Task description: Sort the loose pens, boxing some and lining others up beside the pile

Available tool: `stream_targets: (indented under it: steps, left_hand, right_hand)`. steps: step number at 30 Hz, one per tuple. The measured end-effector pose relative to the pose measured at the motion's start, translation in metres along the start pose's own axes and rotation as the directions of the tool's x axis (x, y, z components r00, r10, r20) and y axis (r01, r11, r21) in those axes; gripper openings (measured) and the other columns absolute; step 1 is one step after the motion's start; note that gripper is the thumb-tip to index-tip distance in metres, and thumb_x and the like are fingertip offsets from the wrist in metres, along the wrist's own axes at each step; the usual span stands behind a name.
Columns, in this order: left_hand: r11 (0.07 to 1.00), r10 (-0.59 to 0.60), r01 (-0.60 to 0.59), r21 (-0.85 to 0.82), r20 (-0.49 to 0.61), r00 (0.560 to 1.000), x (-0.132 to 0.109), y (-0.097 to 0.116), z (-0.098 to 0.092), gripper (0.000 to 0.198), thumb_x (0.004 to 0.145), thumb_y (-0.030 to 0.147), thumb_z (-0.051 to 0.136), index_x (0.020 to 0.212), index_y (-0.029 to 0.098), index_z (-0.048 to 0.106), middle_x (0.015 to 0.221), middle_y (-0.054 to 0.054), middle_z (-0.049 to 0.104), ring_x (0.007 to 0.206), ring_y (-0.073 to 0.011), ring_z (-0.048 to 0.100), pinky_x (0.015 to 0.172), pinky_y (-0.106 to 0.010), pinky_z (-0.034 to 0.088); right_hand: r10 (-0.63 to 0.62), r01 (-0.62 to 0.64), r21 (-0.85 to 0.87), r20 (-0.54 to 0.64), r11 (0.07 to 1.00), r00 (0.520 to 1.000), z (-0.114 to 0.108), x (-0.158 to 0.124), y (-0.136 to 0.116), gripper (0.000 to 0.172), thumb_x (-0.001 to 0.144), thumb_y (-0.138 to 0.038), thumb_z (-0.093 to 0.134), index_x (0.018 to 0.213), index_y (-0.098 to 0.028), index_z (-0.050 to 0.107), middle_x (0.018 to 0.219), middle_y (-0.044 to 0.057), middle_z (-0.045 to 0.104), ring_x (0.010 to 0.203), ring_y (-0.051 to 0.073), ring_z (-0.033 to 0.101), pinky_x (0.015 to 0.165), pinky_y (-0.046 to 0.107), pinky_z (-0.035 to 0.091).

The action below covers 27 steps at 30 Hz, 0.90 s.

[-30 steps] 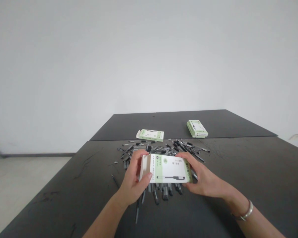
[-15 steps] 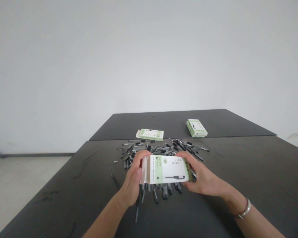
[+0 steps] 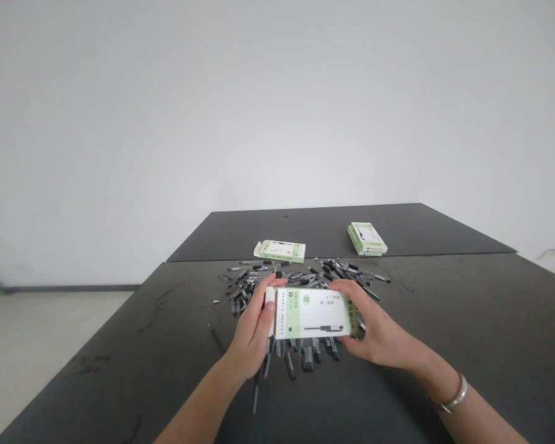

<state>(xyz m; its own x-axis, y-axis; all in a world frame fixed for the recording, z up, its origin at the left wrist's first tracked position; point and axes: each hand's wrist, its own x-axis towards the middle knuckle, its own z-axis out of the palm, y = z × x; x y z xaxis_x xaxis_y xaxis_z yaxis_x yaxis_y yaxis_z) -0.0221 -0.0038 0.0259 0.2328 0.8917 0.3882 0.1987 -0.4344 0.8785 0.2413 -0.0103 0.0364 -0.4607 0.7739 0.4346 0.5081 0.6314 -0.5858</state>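
A white and green pen box (image 3: 312,312) is held flat just above the dark table (image 3: 444,320), between both of my hands. My left hand (image 3: 253,330) presses its fingers against the box's left end, where the end flap is. My right hand (image 3: 374,327) grips the right end, with the thumb underneath and the fingers on top. A silver bracelet (image 3: 454,394) circles my right wrist. Under and behind the box lies a scattered pile of black and grey pens (image 3: 300,280).
Two more green and white boxes lie farther back: one with an open flap (image 3: 280,250) at centre, one closed (image 3: 367,238) at the right. A loose pen (image 3: 214,336) lies left of my hands. A seam joins two table tops; bare floor shows at left.
The box's left end flap, standing open a second ago, is now folded in against the box by my left fingers. The box has shifted slightly up and to the right.
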Motion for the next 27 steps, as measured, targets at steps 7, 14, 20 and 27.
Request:
stream_targets:
  steps: [7,14,20,27]
  left_hand:
    - [0.999,0.002,-0.001,0.054,-0.028,1.0,0.0006,0.0013,0.0032,0.037,0.102,0.033,0.031,0.138,0.027,0.038,0.137,-0.006,0.055,0.122,-0.0188,0.052,0.098,-0.031,0.041]
    - [1.0,-0.011,0.013,0.027,-0.062,0.998,0.0018,0.001,0.0058,0.033,0.102,0.034,0.032,0.133,0.027,0.043,0.136,-0.005,0.058,0.12,-0.0192,0.055,0.095,-0.031,0.044]
    - [1.0,-0.022,0.023,0.014,-0.075,0.997,0.0008,0.0029,0.009,0.036,0.103,0.038,0.03,0.134,0.028,0.044,0.137,-0.005,0.057,0.12,-0.0194,0.055,0.099,-0.032,0.041]
    - [0.998,0.056,-0.056,-0.017,-0.016,0.998,-0.0007,0.0049,0.009,0.04,0.103,0.037,0.028,0.141,0.03,0.038,0.148,-0.003,0.044,0.137,-0.0204,0.038,0.114,-0.035,0.025]
  right_hand:
    - [-0.029,0.028,-0.037,-0.027,0.999,0.999,0.0023,-0.0007,-0.0005,0.076,0.064,-0.005,0.059,0.135,-0.021,0.036,0.135,0.013,0.045,0.13,0.028,0.041,0.111,0.043,0.034]
    - [-0.038,0.034,-0.073,-0.05,0.997,0.998,0.0043,-0.0018,-0.0008,0.077,0.064,-0.006,0.059,0.136,-0.021,0.036,0.136,0.013,0.044,0.132,0.029,0.039,0.113,0.046,0.032]
    - [-0.039,0.034,-0.085,-0.054,0.996,0.998,0.0079,-0.0026,0.0016,0.078,0.064,-0.007,0.06,0.137,-0.021,0.035,0.137,0.013,0.043,0.134,0.029,0.038,0.114,0.046,0.032]
    - [-0.027,0.025,-0.083,-0.029,0.996,0.999,0.0087,-0.0026,0.0032,0.079,0.065,-0.006,0.059,0.138,-0.021,0.035,0.139,0.013,0.04,0.136,0.028,0.035,0.116,0.044,0.03]
